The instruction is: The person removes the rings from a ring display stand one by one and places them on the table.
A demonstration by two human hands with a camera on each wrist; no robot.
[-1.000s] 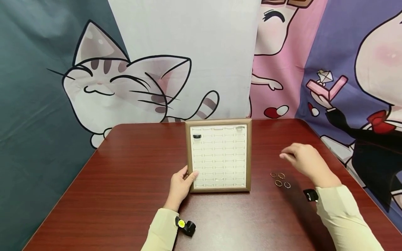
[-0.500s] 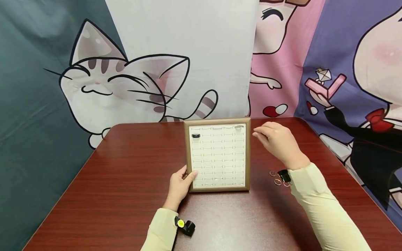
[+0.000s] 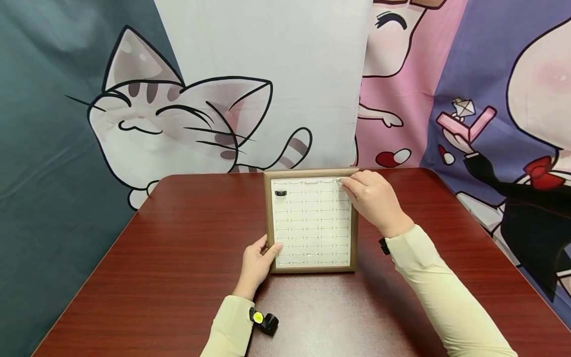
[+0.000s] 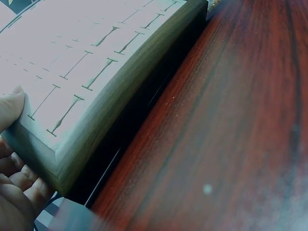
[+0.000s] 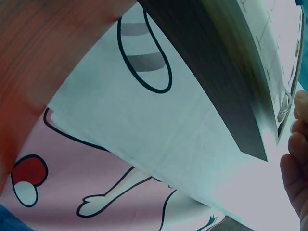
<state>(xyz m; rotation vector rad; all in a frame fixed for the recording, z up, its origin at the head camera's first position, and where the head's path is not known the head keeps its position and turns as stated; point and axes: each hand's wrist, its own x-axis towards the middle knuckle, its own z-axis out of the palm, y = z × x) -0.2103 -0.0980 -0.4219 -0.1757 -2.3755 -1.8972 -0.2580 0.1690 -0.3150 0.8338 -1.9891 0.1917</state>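
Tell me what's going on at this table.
A person's left hand holds a framed ring board by its lower left side. Their right hand is at the board's upper right corner, fingertips at a silver ring; whether they grip it is hard to tell. A black ring sits near the upper left.

The framed board (image 3: 313, 224) stands on the counter (image 3: 178, 248), with a printed backdrop (image 3: 321, 74) behind the counter's far edge. One ring (image 3: 280, 193) sits in the board near its upper left corner; a second ring (image 5: 285, 107) is at the upper right. The left hand (image 3: 256, 264) is at the board's lower left edge, thumb in front, other fingers behind. The right hand (image 3: 374, 203) is at the upper right corner, fingertips at that second ring.
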